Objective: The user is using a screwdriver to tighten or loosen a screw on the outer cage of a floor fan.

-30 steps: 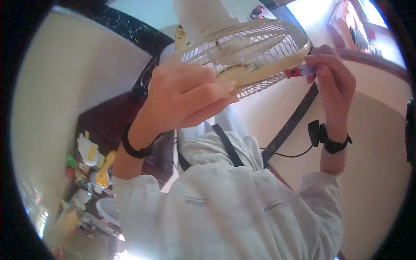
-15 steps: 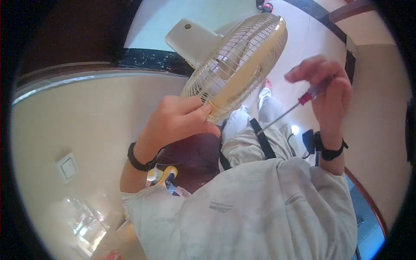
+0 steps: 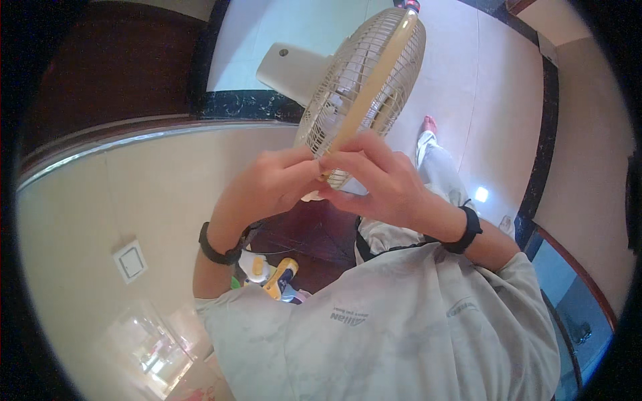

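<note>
A pale cream electric fan (image 3: pixel 364 80) with a wire guard and a yellowish rim is tilted in front of me, its pale neck or stand (image 3: pixel 291 70) reaching to the left. My left hand (image 3: pixel 274 187) is closed on the lower end of the rim, fingertips bunched there. My right hand (image 3: pixel 384 180) meets it at the same spot, thumb and fingers bent around the rim's lower end. The exact contact is partly hidden by the fingers. No screwdriver shows. Each wrist wears a black band.
Beneath the hands is a dark red-brown surface (image 3: pixel 301 234). A yellow-and-dark-blue object (image 3: pixel 281 277) and a white-and-yellow one (image 3: pixel 254 266) lie by my left forearm. A wall with a white switch (image 3: pixel 130 260) stands at left; a dark-bordered light tiled floor (image 3: pixel 501 100) lies beyond.
My right hand has moved left and down to the fan's rim beside my left hand. The screwdriver it held is out of sight. The fan appears more upright, and my legs have shifted.
</note>
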Demonstrator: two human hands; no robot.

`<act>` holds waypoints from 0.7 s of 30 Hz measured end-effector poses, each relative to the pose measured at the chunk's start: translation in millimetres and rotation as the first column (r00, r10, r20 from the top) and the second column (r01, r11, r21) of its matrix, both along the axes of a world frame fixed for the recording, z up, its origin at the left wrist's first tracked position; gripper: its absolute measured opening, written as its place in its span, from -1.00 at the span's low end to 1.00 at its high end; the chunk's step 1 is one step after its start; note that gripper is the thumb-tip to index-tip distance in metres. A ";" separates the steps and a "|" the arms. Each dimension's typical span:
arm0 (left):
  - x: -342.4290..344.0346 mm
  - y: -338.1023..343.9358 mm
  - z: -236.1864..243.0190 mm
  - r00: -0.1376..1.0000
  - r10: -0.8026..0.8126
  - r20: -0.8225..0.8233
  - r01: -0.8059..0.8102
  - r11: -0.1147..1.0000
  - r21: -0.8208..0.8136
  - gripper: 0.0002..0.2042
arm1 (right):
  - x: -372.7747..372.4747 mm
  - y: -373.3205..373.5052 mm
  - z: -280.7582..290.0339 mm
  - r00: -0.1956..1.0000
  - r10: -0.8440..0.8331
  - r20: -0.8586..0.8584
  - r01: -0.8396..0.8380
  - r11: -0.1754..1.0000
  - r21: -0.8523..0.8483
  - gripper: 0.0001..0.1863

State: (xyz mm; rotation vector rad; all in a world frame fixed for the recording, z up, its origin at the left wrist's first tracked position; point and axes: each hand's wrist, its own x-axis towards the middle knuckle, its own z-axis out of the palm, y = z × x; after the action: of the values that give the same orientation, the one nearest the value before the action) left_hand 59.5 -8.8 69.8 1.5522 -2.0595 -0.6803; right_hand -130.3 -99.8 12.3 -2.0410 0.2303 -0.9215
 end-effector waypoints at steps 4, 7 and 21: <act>4.6 2.8 4.7 0.998 0.019 -0.063 -0.011 0.992 0.123 -0.81 | -2.6 -6.1 -8.6 0.998 0.054 0.015 -0.053 0.998 -0.017 -0.60; 5.2 1.2 3.5 0.996 -0.006 -0.087 0.016 0.993 0.120 -0.72 | -3.8 -6.7 -13.0 1.000 0.014 0.026 -0.013 0.998 -0.055 -0.63; 3.1 -9.4 -10.4 0.992 -0.045 -0.114 0.043 0.999 -0.023 -0.61 | 4.0 -14.7 -26.5 0.975 -0.062 0.215 0.103 0.977 -0.186 -0.72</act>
State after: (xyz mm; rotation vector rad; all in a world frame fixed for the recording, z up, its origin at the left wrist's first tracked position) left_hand 62.7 -18.1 59.4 1.4264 -2.0145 -0.7440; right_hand -126.3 -114.5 -14.2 -2.1060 0.1149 -1.2441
